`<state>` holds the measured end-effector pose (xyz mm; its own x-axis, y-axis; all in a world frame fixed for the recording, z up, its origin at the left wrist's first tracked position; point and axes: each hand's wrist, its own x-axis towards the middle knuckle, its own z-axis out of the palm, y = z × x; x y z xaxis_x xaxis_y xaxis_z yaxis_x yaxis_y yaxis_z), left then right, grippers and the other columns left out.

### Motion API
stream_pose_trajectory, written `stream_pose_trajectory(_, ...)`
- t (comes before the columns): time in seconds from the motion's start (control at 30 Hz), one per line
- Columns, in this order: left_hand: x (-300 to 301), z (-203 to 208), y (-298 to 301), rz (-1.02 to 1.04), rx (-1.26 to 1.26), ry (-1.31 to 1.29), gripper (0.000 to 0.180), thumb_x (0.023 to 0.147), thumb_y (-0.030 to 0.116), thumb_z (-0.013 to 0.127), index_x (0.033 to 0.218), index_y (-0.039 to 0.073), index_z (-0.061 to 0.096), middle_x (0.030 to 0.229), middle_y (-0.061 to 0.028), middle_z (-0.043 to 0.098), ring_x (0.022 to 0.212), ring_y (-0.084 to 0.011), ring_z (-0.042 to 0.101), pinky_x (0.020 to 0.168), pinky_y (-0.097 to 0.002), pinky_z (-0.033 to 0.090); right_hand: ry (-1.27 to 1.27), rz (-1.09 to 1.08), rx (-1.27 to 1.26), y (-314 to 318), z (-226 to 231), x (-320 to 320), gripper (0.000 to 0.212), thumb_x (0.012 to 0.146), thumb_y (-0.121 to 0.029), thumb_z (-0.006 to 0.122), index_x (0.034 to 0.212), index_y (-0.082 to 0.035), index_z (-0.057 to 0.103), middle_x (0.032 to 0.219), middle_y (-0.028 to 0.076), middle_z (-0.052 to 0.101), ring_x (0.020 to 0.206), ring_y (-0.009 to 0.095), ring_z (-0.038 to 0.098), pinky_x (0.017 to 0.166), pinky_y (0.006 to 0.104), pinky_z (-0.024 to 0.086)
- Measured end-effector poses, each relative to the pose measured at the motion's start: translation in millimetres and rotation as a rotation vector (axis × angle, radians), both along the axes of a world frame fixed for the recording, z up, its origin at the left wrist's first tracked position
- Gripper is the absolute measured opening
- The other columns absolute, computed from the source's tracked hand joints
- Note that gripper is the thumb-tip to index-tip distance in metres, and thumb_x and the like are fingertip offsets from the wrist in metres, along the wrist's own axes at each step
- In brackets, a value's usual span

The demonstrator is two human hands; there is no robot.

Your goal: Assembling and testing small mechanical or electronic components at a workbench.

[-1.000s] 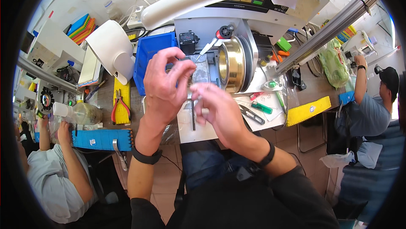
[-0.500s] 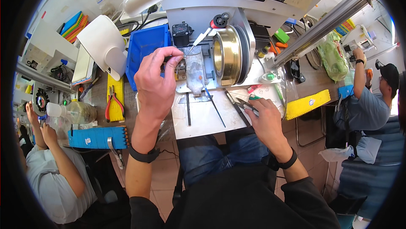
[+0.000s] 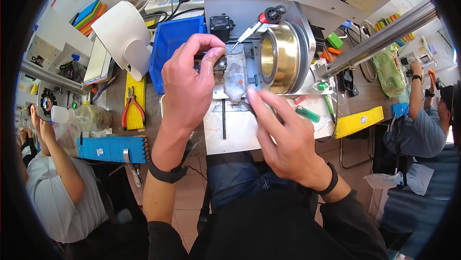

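My left hand [image 3: 189, 80] is raised over the machine's work area, thumb and forefinger pinched together. What they hold, if anything, is too small to make out. Close to those fingertips is the tip of a white-and-red pointed tool [image 3: 249, 32], slanting down over a worn grey metal block [image 3: 235, 75]. To the block's right stands a gold-coloured metal ring [image 3: 269, 58]. My right hand [image 3: 288, 140], smeared by motion, is by the block's near end, fingers bent around a slim dark rod [image 3: 248, 108]; its far part is hidden. Another dark rod [image 3: 224, 118] lies on the white board [image 3: 216, 140].
A blue bin [image 3: 165, 34] stands behind my left hand. Red-handled pliers [image 3: 132, 109] lie on a yellow strip at left. A green lighter-shaped object [image 3: 307, 114] is right of my hand. A metal rail [image 3: 379, 37] slants across the right. Co-workers sit on both sides.
My right hand has moved left and up from the tools on the board to the slim dark rod near the block. My left hand keeps its pinch. The view has shifted slightly.
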<state>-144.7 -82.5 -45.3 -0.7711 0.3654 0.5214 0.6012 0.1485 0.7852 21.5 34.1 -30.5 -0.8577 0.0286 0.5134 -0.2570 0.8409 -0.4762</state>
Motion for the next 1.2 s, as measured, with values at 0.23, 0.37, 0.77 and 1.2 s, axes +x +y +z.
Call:
stream_pose_trajectory(0.23, -6, 6, 5, -0.096, 0.066, -0.090, 0.006, 0.088, 0.003, 0.065, 0.093, -0.001, 0.064, 0.085, -0.0115, 0.069, 0.080, -0.0206, 0.068, 0.076, -0.0305, 0.052, 0.175, -0.199, -0.021, -7, 4, -56, 0.027, 0.085, -0.004, 0.066, 0.109, 0.010, 0.064, 0.093, 0.020, 0.067, 0.072, 0.034, 0.067, 0.063, 0.0387, 0.054)
stream_pose_trajectory(0.37, -8, 4, 4, -0.104, 0.087, -0.082, 0.007, 0.088, 0.002, 0.065, 0.093, -0.001, 0.065, 0.085, -0.0115, 0.070, 0.080, -0.0202, 0.068, 0.077, -0.0305, 0.052, 0.173, -0.199, -0.063, -8, 0, -63, 0.023, 0.084, -0.002, 0.065, 0.105, 0.009, 0.065, 0.088, 0.020, 0.067, 0.070, 0.034, 0.066, 0.061, 0.0387, 0.054)
stream_pose_trajectory(0.77, -7, 1, 4, -0.084, 0.102, -0.031, 0.005, 0.086, 0.000, 0.065, 0.091, -0.001, 0.064, 0.083, -0.0110, 0.069, 0.078, -0.0212, 0.067, 0.075, -0.0308, 0.052, 0.153, -0.214, -0.075, -10, -3, -66, 0.019, 0.085, -0.002, 0.064, 0.103, 0.005, 0.064, 0.082, 0.018, 0.065, 0.067, 0.035, 0.064, 0.058, 0.0414, 0.051)
stream_pose_trajectory(1.2, -23, 11, -6, 0.011, 0.276, -0.017, 0.004, 0.091, 0.000, 0.065, 0.095, 0.000, 0.066, 0.086, -0.0054, 0.070, 0.082, -0.0124, 0.066, 0.079, -0.0245, 0.051, 0.221, -0.179, -0.066, -24, -1, -26, 0.024, 0.082, 0.000, 0.070, 0.106, 0.002, 0.070, 0.090, 0.019, 0.072, 0.072, 0.027, 0.071, 0.064, 0.0315, 0.054)
